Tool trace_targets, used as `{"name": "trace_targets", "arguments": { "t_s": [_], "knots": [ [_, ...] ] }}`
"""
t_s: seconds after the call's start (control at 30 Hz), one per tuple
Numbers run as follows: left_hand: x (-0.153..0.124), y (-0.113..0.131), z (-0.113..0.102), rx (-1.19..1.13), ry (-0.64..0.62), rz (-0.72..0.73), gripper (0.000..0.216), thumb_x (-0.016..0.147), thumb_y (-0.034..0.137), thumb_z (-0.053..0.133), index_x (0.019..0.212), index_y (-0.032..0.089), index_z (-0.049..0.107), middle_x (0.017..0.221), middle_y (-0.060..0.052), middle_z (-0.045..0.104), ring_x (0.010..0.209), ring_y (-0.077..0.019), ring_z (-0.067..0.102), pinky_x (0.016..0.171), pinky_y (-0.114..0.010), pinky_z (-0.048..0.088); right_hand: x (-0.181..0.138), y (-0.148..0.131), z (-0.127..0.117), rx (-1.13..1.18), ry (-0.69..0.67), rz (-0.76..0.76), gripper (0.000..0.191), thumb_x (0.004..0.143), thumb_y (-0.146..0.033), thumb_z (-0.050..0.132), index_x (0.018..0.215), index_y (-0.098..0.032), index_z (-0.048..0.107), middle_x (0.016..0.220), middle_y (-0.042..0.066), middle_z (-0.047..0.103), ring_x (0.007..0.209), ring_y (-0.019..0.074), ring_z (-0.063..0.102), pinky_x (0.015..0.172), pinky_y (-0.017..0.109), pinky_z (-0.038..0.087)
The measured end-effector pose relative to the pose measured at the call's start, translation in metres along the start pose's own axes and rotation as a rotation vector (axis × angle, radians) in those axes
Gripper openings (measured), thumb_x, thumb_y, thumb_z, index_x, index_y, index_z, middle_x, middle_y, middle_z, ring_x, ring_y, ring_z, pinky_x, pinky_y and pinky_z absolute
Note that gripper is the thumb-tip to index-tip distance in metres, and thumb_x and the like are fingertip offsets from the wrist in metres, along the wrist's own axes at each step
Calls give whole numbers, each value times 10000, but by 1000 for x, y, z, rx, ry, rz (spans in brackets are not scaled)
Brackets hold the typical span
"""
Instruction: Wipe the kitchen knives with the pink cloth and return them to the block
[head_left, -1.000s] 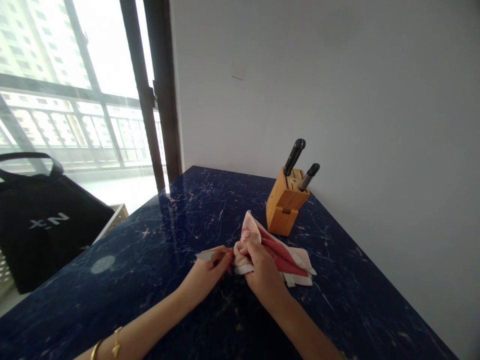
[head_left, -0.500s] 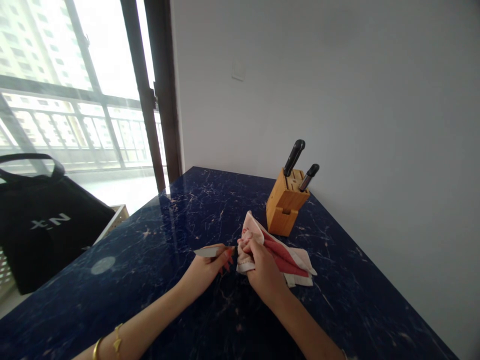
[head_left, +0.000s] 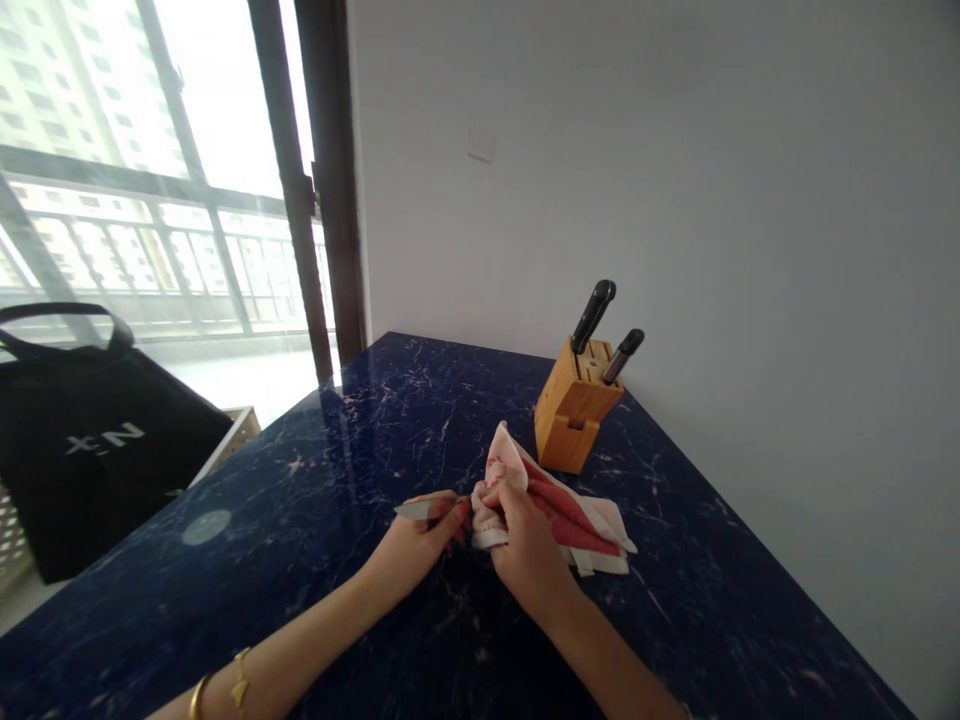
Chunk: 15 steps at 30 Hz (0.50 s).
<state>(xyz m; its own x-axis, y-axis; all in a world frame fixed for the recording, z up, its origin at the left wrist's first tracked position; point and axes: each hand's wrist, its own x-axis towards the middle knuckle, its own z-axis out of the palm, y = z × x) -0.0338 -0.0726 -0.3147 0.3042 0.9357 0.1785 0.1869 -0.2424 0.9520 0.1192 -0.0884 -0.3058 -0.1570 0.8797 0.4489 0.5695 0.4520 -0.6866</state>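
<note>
Knife block (head_left: 574,418) on bench (head_left: 337,450) holds two knives (head_left: 593,313). My left hand (head_left: 420,540) grips a blade (head_left: 414,509); right hand (head_left: 525,535) grips bunched cloth (head_left: 570,510).

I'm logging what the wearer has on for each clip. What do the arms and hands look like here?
Both forearms are bare, with no sleeves or gloves in view. The left wrist carries two thin gold bangles, one with a small triangular charm. The left hand has red-painted nails. The right hand shows no rings or watch.

Both forearms reach forward, left hand (head_left: 417,537) and right hand (head_left: 525,540) clenched (knuckles up).
</note>
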Motion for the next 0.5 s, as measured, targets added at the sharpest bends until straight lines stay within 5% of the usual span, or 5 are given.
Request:
{"name": "trace_targets", "arguments": {
  "t_s": [0.5],
  "knots": [
    [6, -9, -7, -132, 15, -83, 276, 784, 380, 528, 719, 129, 620, 651, -32, 637, 549, -130, 557, 497, -223, 426, 8, 24, -13, -359, 77, 91, 118, 698, -92, 454, 732, -205, 466, 719, 68, 583, 733, 205, 562, 663, 300, 420]
  ]
}}
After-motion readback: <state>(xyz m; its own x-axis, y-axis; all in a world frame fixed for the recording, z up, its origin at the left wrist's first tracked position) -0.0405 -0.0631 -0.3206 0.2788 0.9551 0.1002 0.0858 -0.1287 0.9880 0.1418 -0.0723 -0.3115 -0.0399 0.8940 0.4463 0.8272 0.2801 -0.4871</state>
